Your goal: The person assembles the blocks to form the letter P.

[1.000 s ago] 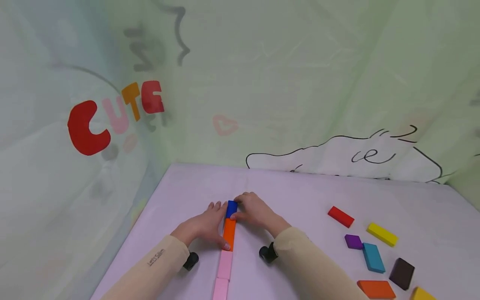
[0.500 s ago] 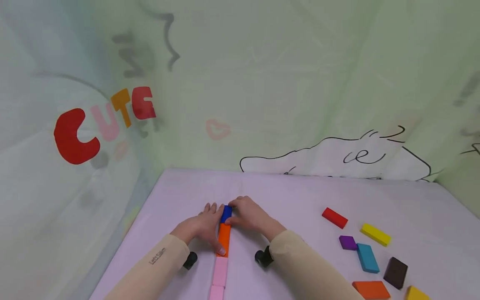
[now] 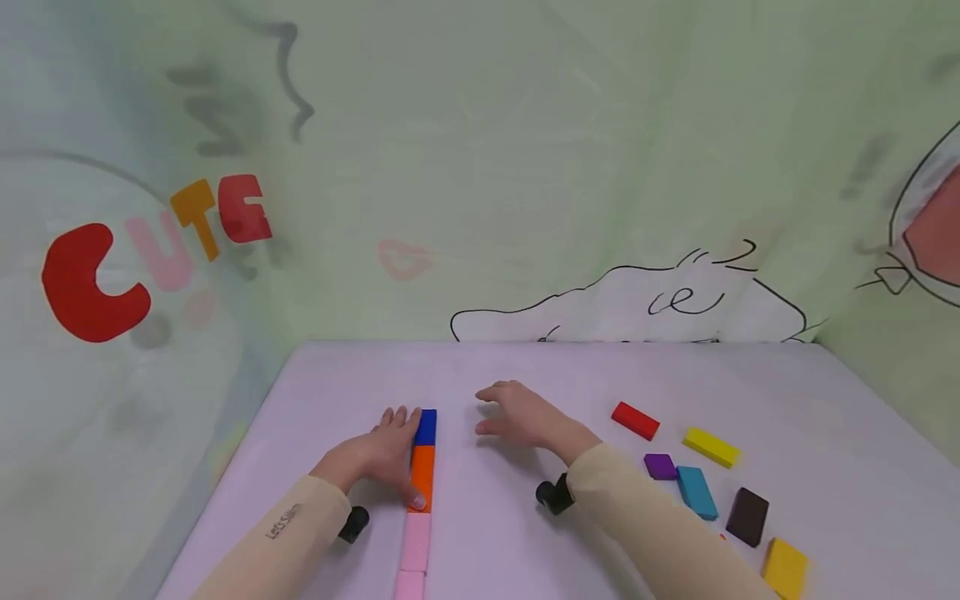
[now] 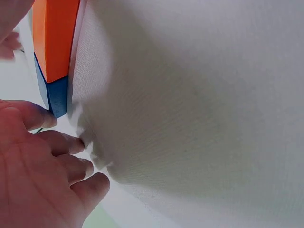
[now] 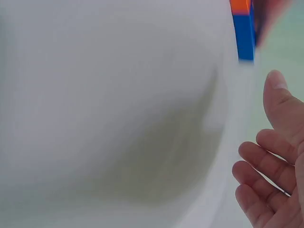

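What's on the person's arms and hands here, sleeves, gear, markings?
Both arms wear beige long sleeves; the left sleeve carries small dark lettering near the cuff. A small black device sits at the left wrist, another at the right. Both hands are bare: no gloves.

The left hand (image 3: 378, 454) is laid flat, fingers (image 4: 61, 142) straight and together. The right hand (image 3: 521, 417) is held apart, fingers (image 5: 266, 164) loosely spread, both forearms extended forward.

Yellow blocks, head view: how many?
2. One yellow block lies right of the red block; another yellow block sits near the bottom right, past the brown block. More may lie out of frame.
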Motion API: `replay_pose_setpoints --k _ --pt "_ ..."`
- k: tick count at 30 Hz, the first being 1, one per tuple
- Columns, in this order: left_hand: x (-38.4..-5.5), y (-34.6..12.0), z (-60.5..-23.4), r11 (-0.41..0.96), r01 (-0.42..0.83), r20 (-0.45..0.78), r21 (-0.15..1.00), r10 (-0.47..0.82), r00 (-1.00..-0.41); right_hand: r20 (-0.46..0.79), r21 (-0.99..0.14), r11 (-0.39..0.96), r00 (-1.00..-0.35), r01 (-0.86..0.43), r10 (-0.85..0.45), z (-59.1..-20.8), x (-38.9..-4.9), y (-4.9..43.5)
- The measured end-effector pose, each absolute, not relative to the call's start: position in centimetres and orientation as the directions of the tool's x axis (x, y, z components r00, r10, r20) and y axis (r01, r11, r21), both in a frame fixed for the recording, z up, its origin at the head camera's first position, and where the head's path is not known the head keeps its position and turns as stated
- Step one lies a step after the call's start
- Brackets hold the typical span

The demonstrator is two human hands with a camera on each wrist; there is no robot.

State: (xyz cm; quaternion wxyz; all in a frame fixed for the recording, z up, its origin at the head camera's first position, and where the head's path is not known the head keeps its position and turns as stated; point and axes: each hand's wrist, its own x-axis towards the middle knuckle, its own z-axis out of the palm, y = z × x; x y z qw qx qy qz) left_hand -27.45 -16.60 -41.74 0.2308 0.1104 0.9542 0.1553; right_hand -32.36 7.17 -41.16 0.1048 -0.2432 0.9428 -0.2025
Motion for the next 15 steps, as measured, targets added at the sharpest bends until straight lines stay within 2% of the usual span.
replay_pose_setpoints --k 9,15 --pt "-27.2 -17.5 -41.4 0.918 0.147 -0.383 0.368 0.293 -0.876 -0.072 -0.357 0.853 -0.899 -0.381 -0.432 -39.5 -32.9 18.1" --pt "-27.1 -18.2 -41.6 0.916 0.140 -0.383 0.376 0.291 -0.877 -0.164 -0.374 0.901 -0.941 -0.219 -0.296 -40.1 -32.4 22.7"
